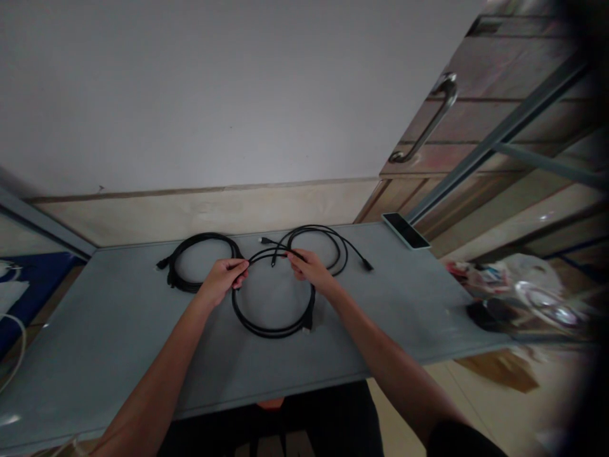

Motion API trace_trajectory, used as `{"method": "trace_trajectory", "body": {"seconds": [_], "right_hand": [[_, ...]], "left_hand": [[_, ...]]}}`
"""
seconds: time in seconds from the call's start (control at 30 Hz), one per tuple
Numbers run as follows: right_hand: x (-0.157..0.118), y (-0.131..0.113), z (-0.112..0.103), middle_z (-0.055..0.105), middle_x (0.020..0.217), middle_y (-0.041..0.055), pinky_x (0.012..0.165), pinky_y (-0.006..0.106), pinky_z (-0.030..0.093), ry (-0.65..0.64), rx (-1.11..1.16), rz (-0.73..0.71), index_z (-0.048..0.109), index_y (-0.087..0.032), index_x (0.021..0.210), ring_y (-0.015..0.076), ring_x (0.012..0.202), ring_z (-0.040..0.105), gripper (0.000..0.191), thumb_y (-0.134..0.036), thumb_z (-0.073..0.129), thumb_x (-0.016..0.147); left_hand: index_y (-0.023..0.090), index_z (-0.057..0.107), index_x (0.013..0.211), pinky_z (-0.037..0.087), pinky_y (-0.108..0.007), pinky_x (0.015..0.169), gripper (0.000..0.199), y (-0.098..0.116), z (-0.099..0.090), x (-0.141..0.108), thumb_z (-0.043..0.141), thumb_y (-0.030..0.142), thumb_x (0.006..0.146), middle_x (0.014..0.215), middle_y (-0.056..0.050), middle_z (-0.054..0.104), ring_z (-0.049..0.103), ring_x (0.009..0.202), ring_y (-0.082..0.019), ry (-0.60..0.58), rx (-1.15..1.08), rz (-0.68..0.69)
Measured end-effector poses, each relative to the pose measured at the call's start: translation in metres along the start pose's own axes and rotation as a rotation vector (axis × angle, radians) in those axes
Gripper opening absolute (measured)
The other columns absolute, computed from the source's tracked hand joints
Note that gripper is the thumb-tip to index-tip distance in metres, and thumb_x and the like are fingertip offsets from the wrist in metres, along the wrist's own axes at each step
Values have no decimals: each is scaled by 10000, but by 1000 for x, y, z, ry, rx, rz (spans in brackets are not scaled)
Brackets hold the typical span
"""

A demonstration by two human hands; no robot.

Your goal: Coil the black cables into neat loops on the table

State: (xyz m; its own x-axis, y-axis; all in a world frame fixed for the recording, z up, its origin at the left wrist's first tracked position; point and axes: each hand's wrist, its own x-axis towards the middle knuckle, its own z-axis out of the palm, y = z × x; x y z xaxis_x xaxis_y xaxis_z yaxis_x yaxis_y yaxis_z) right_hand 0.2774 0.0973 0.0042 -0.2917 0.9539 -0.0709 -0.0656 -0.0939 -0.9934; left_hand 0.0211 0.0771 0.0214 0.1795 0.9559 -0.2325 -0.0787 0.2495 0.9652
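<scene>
A black cable (275,333) is looped into a ring in front of me, with a plug (307,324) hanging at its lower right. My left hand (223,277) pinches the ring's upper left side. On the upper right, my right hand (307,266) has its fingers closed around the same cable. To the left lies a second coiled black cable (179,244), its connector (163,263) sticking out. Behind my right hand rests a third, looser black cable (343,244), one end (367,264) reaching right and another plug (266,240) near the ring's top.
The grey table (118,330) backs onto a white wall (214,95). A phone-like device (406,230) sits at the far right corner. Farther right are blurred clutter (518,285), a metal frame bar (495,143) and a door handle (432,120). Something blue (42,279) stands at the left.
</scene>
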Motion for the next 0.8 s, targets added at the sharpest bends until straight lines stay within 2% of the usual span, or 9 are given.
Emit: {"method": "trace_trajectory", "body": {"seconds": [0.17, 0.23, 0.3, 0.4, 0.5, 0.63, 0.8], "right_hand": [[-4, -4, -5, 360, 525, -73, 415, 210, 293, -116, -242, 40, 666, -141, 836, 71, 441, 337, 452, -585, 581, 854], [-4, -3, -5, 358, 518, -71, 405, 209, 287, -159, -247, 57, 661, -144, 797, 70, 433, 324, 476, -604, 559, 861], [-3, 0, -2, 351, 504, -76, 390, 205, 269, -150, -201, 56, 633, -158, 769, 68, 419, 301, 468, -613, 567, 853], [1, 5, 2, 330, 494, -88, 374, 200, 226, -48, -43, 18, 547, -190, 713, 60, 395, 268, 451, -625, 618, 811], [5, 3, 2, 291, 503, -97, 366, 205, 198, 117, 157, -51, 480, -209, 687, 52, 379, 232, 468, -634, 650, 788], [6, -4, -6, 269, 516, -100, 363, 213, 213, 344, 341, -139, 465, -216, 716, 49, 368, 217, 443, -607, 645, 821], [5, -3, -12, 255, 532, -97, 374, 226, 249, 502, 411, -189, 457, -221, 722, 54, 371, 221, 441, -617, 603, 851]], "left_hand": [[106, 688, 811, 268, -198, 411, 404, -3, 2, -2, 772, 492, 728, 647, -7, 560, 412, 468, -49, -37, 126, -28], [111, 677, 790, 273, -197, 411, 395, -3, 4, -3, 762, 494, 739, 646, -6, 564, 417, 462, -49, -61, 166, -44], [113, 669, 774, 274, -196, 411, 393, -2, 7, -4, 762, 494, 742, 656, -9, 568, 429, 467, -50, -74, 162, -40], [111, 690, 831, 245, -198, 399, 403, -2, 10, -5, 766, 498, 745, 658, 3, 544, 409, 458, -44, -72, 68, -41], [100, 717, 915, 228, -195, 402, 416, -1, 12, -6, 781, 473, 744, 659, 16, 514, 390, 463, -36, -76, -47, -52], [94, 735, 925, 329, -202, 465, 377, -2, 14, -7, 806, 412, 736, 706, -9, 551, 471, 544, -61, -136, -133, -52], [100, 741, 941, 420, -234, 547, 376, -7, 15, -5, 809, 400, 726, 730, -19, 590, 523, 591, -90, -158, -145, -59]]}}
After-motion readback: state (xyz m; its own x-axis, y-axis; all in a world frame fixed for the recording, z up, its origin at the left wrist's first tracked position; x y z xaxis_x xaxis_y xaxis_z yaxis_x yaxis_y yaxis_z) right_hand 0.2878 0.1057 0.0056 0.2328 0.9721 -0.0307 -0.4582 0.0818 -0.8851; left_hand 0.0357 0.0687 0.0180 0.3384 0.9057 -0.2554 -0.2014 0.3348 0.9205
